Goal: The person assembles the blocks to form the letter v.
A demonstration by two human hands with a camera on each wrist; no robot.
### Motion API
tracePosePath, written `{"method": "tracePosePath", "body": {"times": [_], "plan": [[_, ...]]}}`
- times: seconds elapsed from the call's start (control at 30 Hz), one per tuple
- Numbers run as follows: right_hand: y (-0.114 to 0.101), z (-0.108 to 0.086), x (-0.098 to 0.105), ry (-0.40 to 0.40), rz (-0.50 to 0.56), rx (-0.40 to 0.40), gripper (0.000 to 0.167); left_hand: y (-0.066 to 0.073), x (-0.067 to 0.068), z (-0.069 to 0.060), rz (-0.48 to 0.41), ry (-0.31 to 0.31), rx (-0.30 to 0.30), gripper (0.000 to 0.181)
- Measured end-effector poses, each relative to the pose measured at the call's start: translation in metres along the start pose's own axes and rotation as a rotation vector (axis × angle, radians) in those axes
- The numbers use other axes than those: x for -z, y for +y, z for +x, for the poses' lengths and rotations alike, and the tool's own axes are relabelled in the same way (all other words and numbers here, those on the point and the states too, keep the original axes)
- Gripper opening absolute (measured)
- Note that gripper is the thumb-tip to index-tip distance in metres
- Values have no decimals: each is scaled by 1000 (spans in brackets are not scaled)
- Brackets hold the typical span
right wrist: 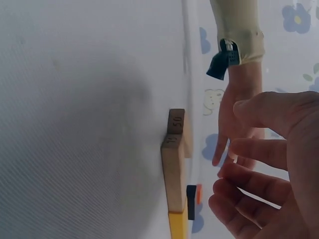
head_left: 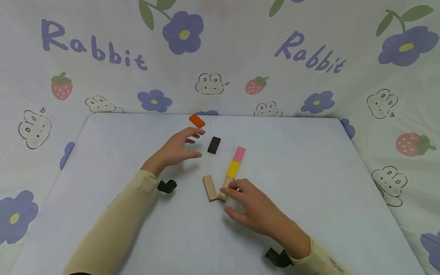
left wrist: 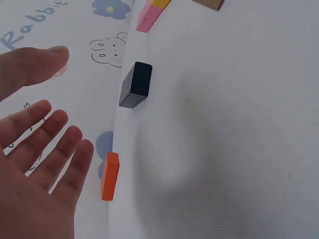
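My left hand (head_left: pixel 177 148) hovers above the table with thumb and fingers spread apart, holding nothing. Nearest to it are a black block (head_left: pixel 214 145) on its right and an orange block (head_left: pixel 197 120) beyond its fingertips. My right hand (head_left: pixel 256 208) is over the near end of a row, its fingers loosely bent and nothing between them. That row runs from a pink block (head_left: pixel 239 154) through a yellow block (head_left: pixel 233 169) to a plain wooden block (head_left: pixel 223 194), partly hidden by the fingers. Another wooden block (head_left: pixel 210 188) slants beside it, their near ends close together. Numbers mark the wooden blocks' ends (right wrist: pixel 175 121).
A white table (head_left: pixel 295 160) lies under everything. Behind it hangs a white cloth (head_left: pixel 233 49) printed with flowers, rabbits and strawberries. Dark wrist devices sit at the left cuff (head_left: pixel 167 186) and the right cuff (head_left: pixel 278 258).
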State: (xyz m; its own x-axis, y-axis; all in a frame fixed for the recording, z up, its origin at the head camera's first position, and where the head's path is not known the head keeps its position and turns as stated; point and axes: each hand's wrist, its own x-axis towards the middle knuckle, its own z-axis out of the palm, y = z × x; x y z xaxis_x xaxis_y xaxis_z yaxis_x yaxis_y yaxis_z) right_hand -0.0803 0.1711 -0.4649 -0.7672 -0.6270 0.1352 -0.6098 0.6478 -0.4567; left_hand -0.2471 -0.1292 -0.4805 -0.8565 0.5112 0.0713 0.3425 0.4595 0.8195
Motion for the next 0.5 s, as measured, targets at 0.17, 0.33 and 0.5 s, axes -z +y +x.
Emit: {"method": "tracePosePath", "body": {"times": [0.17,0.33,0.5], "plan": [[-1,0,-8,-9,14,33,46,-7,2,8,-25,-20,0,71],[0,3,-17,-51,20,17,45,-13,0,16,-44,-51,-6,72],[-1,4,-26,-64,-2,27,44,-17,-4,24,-19,-75,-5,72]]}}
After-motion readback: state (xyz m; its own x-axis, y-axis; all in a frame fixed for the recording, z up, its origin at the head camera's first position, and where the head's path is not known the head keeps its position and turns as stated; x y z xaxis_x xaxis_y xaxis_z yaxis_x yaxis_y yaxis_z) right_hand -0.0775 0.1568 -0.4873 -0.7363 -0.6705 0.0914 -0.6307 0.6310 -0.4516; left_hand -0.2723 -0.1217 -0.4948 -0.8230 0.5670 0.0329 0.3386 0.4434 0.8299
